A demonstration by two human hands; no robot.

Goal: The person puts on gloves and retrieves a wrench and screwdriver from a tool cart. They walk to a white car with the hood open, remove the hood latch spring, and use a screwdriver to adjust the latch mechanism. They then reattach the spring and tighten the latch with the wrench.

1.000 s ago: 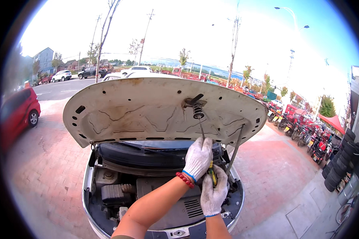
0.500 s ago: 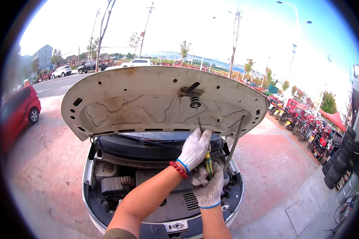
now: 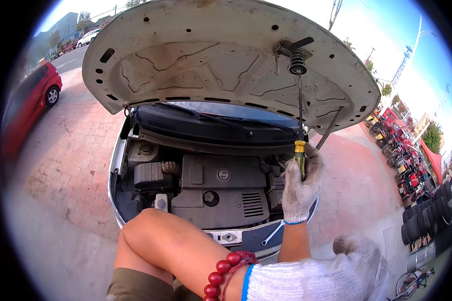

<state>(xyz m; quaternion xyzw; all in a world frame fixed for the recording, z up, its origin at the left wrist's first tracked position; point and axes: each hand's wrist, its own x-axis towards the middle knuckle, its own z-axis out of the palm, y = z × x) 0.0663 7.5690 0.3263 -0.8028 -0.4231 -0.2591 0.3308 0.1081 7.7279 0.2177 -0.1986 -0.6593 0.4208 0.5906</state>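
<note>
Held upright in my right hand (image 3: 303,188) is a screwdriver (image 3: 300,150) with a yellow and green handle. Its long shaft reaches up to the spring-loaded hood latch pin (image 3: 297,62) under the raised white hood (image 3: 226,60); the exact contact at the tip is too small to tell. My gloved left hand (image 3: 331,271) is low and close, its arm crossing in front of my right forearm. Its fingers are blurred and partly turned away. Both hands wear whitish knit gloves with blue cuffs, soiled on the right. A red bead bracelet (image 3: 221,276) circles my left wrist.
Below the hood lies the engine bay with a dark engine cover (image 3: 223,193). A wrench (image 3: 273,234) rests on the front edge. A prop rod (image 3: 330,129) supports the hood on the right. Stacked tyres (image 3: 427,213) and motorcycles (image 3: 407,160) stand right; a red car (image 3: 32,103) left.
My left hand has left the screwdriver shaft and dropped toward the lower right, nearer to me. My right hand still grips the handle. The view has tilted down and shifted left.
</note>
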